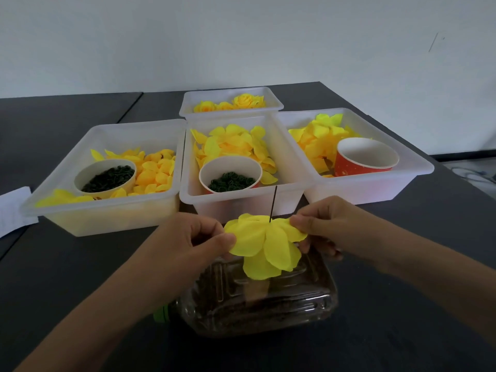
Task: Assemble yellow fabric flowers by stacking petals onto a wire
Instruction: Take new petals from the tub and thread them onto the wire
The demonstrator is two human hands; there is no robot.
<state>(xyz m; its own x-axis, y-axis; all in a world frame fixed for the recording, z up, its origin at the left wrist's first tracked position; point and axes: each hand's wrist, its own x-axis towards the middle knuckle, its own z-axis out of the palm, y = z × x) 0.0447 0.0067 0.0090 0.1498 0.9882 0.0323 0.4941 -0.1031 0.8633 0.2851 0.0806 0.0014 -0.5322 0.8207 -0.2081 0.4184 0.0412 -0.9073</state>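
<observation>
- Left hand [188, 237] comes in from the lower left, forearm angled up toward centre; grip is a thumb-and-finger pinch on the left edge of the yellow petal stack [264, 242].
- Right hand [327, 224] comes in from the lower right; grip pinches the stack's right edge, lower fingers curled beneath the petals.
- Petal stack is threaded on a thin dark wire [273, 201] that stands upright, its tip poking above the petals, near the front-centre of the dark surface [53, 277].
- Under the petals lies a clear plastic bottle [268, 299] on its side with dark fill inside; where the wire's lower end goes is hidden.
- Just behind the hands, three translucent bins in a row: left bin [107, 210], middle bin [188, 194], right bin [375, 189], each with loose petals and a cup.
- A fourth bin [268, 91] of finished flowers sits behind the middle one.
- Bare surface to the left and right of the bottle; white paper [13, 210] at the left edge.
</observation>
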